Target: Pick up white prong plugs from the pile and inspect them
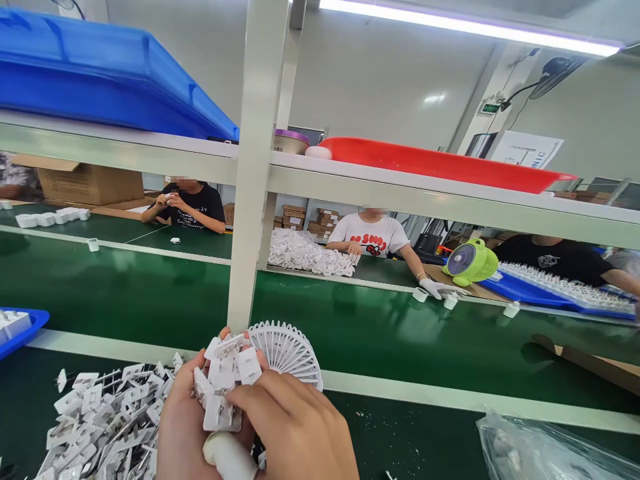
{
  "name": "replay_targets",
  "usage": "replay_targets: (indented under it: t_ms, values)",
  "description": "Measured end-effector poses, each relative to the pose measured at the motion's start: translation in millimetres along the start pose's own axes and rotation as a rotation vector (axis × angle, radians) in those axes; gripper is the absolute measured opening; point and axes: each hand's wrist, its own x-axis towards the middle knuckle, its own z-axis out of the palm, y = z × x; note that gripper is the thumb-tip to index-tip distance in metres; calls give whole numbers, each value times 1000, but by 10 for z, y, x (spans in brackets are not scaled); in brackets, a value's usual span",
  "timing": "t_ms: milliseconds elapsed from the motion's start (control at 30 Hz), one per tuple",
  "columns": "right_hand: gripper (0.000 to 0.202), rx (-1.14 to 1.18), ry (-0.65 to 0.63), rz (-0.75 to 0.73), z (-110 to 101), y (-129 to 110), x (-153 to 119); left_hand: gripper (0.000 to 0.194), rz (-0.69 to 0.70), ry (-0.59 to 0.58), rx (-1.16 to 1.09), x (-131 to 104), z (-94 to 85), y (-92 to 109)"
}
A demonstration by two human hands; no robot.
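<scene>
Head view: white plug parts (225,380) bunched low centre, over table (400,440).
Left hand (187,427): cupped under bunch.
Right hand (295,427): fingers (250,399) pinching bunch.
Obstruction: post (255,167), white fan (290,350) behind.
Loose pile (105,427): left, uncountable.
Co-workers: three seen.

Factory assembly line | green conveyor belt (150,293) – seated workers (373,237) – heaps of white plastic parts (100,420)

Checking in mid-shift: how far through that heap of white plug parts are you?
Done: nothing finished is identifiable from this view. In hand: the left hand cups a bunch of white plug pieces, and the right hand pinches among them. Left: a large pile of loose pieces lies on the green bench beside the left hand.
</scene>
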Motion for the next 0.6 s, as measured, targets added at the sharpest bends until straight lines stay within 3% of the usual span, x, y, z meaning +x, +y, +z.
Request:
replay_targets:
  t_ms: [233, 367, 500, 600]
  values:
    - [29, -35, -48, 82, -25, 2, 26, 27, 41, 44, -38, -15, 64, -42]
    - [29, 99, -111, 100, -39, 41, 37, 28, 89, 68, -27, -15, 61, -47]
    - [21, 215, -211, 178, -74, 47, 69, 26, 93, 7, 24, -9, 36, -54]
    - [23, 436, -202, 236, -169, 28, 130, 24, 139, -5, 92, -31, 54, -59]
